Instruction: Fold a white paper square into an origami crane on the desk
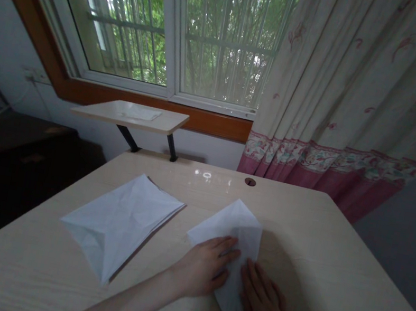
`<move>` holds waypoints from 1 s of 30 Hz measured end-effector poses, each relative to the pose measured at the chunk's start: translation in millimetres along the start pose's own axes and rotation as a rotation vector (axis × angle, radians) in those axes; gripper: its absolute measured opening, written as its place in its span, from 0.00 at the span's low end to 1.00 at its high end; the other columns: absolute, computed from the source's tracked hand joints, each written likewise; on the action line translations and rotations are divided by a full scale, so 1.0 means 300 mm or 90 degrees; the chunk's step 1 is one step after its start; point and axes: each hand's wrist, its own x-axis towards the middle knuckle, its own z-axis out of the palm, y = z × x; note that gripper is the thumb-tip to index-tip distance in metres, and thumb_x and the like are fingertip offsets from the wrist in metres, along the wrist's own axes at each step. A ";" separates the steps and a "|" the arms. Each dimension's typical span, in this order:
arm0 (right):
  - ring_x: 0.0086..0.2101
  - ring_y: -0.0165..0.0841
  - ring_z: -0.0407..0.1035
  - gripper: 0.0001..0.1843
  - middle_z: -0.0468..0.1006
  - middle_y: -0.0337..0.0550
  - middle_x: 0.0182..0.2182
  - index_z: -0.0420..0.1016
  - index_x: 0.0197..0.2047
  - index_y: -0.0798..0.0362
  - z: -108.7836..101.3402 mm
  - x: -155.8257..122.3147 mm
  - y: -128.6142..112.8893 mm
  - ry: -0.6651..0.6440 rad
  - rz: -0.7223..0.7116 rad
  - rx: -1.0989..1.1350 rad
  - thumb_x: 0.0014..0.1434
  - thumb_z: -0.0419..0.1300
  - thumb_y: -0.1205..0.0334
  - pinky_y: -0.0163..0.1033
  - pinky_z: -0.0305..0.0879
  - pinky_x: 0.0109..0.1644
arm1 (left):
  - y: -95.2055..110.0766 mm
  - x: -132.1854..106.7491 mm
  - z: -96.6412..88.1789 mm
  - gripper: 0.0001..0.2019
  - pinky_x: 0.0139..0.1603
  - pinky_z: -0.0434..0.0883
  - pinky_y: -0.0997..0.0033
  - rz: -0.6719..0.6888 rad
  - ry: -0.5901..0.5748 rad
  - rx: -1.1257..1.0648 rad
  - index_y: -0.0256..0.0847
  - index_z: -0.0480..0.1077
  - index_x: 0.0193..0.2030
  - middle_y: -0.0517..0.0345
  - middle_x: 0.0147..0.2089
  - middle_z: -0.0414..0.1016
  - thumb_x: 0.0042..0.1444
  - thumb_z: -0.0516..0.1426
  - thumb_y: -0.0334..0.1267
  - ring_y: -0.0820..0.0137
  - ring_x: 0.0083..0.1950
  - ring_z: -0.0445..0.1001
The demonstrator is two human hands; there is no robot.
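A folded sheet of white paper [234, 222] lies on the table in front of me, one corner pointing away and a long point reaching toward me. My left hand [208, 268] rests on its left and middle part, fingers spread over the surface. Along the right edge of the sheet lies my right hand [264, 305], its fingers stretched out and touching the paper. Part of the sheet is hidden under both hands. To the left sits a stack of creased white paper [125, 216], apart from my hands.
The pale wooden table [334, 263] has a round cable hole [250, 182] near its back edge. A small raised shelf [165, 122] on black brackets stands at the back left. Behind are a window [227, 46] and a patterned curtain [343, 93]. Dark furniture [10, 158] stands at the left.
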 end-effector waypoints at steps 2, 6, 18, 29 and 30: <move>0.56 0.40 0.65 0.25 0.66 0.42 0.59 0.67 0.60 0.49 0.001 -0.003 0.000 -0.021 0.011 0.022 0.62 0.44 0.65 0.47 0.63 0.52 | 0.004 0.002 0.000 0.26 0.63 0.61 0.56 -0.010 0.010 0.012 0.41 0.58 0.63 0.48 0.68 0.55 0.57 0.54 0.34 0.58 0.66 0.57; 0.58 0.39 0.61 0.25 0.63 0.42 0.61 0.63 0.62 0.47 -0.007 0.012 0.013 -0.088 0.014 0.078 0.63 0.46 0.65 0.48 0.61 0.55 | 0.013 0.005 -0.003 0.25 0.60 0.64 0.55 -0.036 0.008 0.046 0.41 0.59 0.62 0.48 0.67 0.57 0.57 0.54 0.36 0.56 0.64 0.60; 0.60 0.39 0.57 0.26 0.63 0.41 0.61 0.61 0.63 0.44 -0.007 0.040 0.013 -0.129 0.053 0.131 0.63 0.45 0.66 0.49 0.59 0.57 | 0.002 0.004 -0.013 0.21 0.61 0.62 0.56 -0.010 0.004 0.079 0.42 0.61 0.61 0.55 0.65 0.62 0.61 0.52 0.35 0.57 0.62 0.60; 0.60 0.37 0.56 0.28 0.63 0.39 0.61 0.61 0.63 0.43 0.003 0.027 0.021 -0.114 0.043 0.132 0.61 0.45 0.68 0.47 0.58 0.57 | -0.005 -0.002 -0.003 0.22 0.61 0.63 0.58 0.001 0.008 0.060 0.43 0.59 0.63 0.56 0.64 0.63 0.63 0.52 0.36 0.60 0.62 0.62; 0.60 0.37 0.57 0.28 0.64 0.38 0.61 0.62 0.63 0.42 0.005 0.026 0.021 -0.113 0.045 0.137 0.61 0.45 0.69 0.47 0.58 0.57 | -0.007 -0.003 -0.002 0.22 0.61 0.63 0.57 0.001 0.010 0.063 0.43 0.59 0.63 0.56 0.64 0.63 0.62 0.52 0.36 0.60 0.62 0.62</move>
